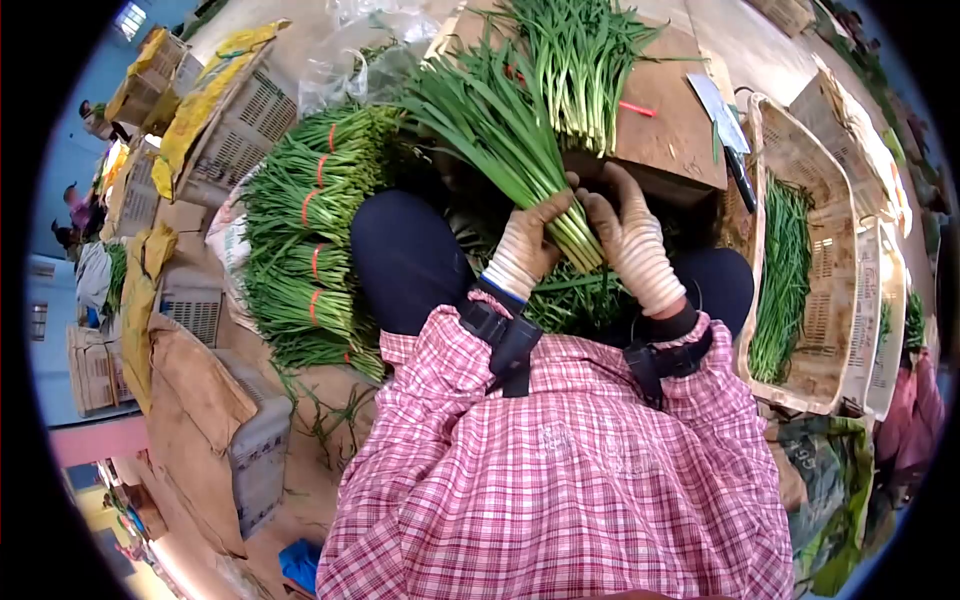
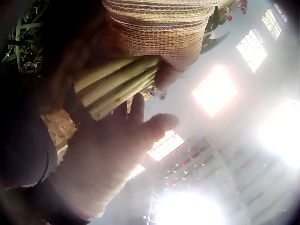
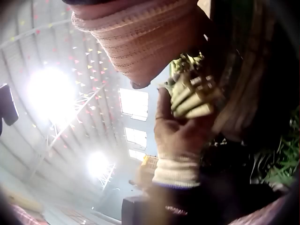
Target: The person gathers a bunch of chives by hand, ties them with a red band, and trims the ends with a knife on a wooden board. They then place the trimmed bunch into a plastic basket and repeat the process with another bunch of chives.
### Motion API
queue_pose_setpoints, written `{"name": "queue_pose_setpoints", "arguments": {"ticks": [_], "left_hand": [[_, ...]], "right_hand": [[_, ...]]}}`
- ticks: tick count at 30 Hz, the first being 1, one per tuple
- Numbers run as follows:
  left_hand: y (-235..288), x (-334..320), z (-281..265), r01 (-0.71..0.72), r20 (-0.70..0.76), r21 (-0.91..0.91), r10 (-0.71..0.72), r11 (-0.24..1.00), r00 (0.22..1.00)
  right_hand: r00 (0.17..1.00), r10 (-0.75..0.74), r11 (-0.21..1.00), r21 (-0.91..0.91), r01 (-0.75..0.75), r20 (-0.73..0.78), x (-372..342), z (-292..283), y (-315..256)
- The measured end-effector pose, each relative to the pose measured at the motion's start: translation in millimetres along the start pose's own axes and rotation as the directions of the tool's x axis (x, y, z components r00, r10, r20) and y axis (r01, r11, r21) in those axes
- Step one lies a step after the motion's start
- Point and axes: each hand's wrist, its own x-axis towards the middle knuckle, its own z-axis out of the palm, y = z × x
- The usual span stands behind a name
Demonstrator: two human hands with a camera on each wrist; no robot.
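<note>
A bunch of garlic chives (image 1: 510, 135) slants between my hands, leaves pointing up and away, pale cut stalks toward me. Around its lower stalks curl the fingers of my left hand (image 1: 530, 240), in a worn knit glove. My right hand (image 1: 628, 232), gloved the same way, is at the right side of the stalks with its fingers fairly straight. In the left wrist view the stalk ends (image 2: 117, 86) show between the two hands, and the thumb of the right hand (image 2: 108, 150) stands away from them. The right wrist view shows the left hand (image 3: 180, 133) wrapped about the stalks.
Loose chives (image 1: 585, 70) lie on a brown board (image 1: 670, 140) ahead, with a red strip (image 1: 637, 109) and a knife (image 1: 725, 130). Red-banded bunches (image 1: 310, 220) are stacked at my left. On the right stands a plastic crate (image 1: 830, 300) holding more chives (image 1: 785, 270).
</note>
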Motion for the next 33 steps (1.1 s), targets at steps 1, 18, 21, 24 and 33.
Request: {"name": "queue_pose_setpoints", "arguments": {"ticks": [1, 18, 21, 24, 33], "left_hand": [[-4.3, -3.3, -0.8, -0.07, -0.018, 0.169, 0.074, 0.983, 0.997], [21.7, -27.2, 29.2, -0.185, 0.137, -0.1, 0.198, 0.978, 0.971], [22.7, -23.0, 38.3, -0.272, 0.201, 0.111, 0.247, 0.956, 0.948], [53.4, -0.8, 58.0, -0.29, 0.354, 0.098, 0.239, 0.952, 0.904], [144.9, 202.2, 101.7, -0.052, 0.558, 0.258, -0.105, 0.965, 0.823]], "right_hand": [[0.999, -0.03, 0.99, 0.14, 0.027, 0.022, 3.1, -4.0, -1.4], [0.94, -0.125, 0.967, -0.173, 0.187, 0.317, -9.6, -13.8, -56.3], [0.923, 0.04, 0.96, -0.272, 0.071, 0.383, -5.0, -14.9, -57.1], [0.964, -0.017, 0.926, -0.359, 0.115, 0.265, 14.2, -10.5, -57.9], [0.992, 0.123, 0.939, -0.327, -0.107, 0.029, 136.3, -19.7, -65.9]]}}
